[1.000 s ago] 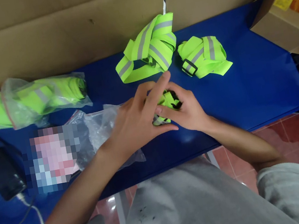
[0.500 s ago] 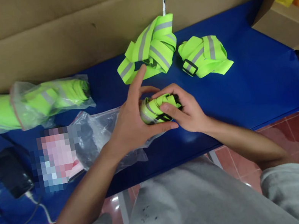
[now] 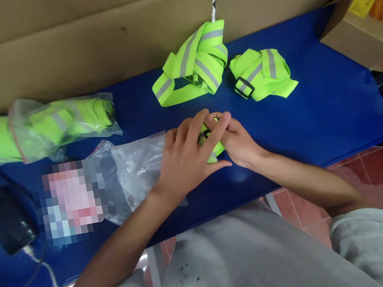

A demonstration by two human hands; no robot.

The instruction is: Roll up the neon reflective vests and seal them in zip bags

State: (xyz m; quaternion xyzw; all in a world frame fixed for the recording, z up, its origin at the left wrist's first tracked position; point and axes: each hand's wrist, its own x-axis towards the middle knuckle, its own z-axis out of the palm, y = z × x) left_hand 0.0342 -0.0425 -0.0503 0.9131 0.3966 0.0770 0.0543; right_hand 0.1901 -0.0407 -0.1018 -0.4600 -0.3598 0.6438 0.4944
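Observation:
A rolled yellow-green reflective strap (image 3: 219, 148) with a black buckle is held between my two hands above the blue table. My left hand (image 3: 187, 151) covers most of it from the left, its fingers laid over the top and the thumb below. From the right, my right hand (image 3: 240, 141) grips the roll's end, fingertips meeting those of the left. A clear plastic bag (image 3: 139, 165) lies flat, partly under my left hand and forearm. Just beyond my hands lie a loose bundle of reflective strap (image 3: 195, 63) and a smaller folded one (image 3: 264, 74) with a black buckle.
Bagged reflective straps (image 3: 61, 122) lie at the back left. A black phone (image 3: 7, 220) with a white cable sits at the left, beside a blurred-out item (image 3: 75, 196). A brown padded surface (image 3: 85, 43) rises behind the blue table (image 3: 336, 103). An open cardboard box (image 3: 347, 41) stands at the right.
My left hand has closed over the top of the strap roll, hiding more of it. The roll has shifted slightly right, and the clear bag now lies more to the left of it.

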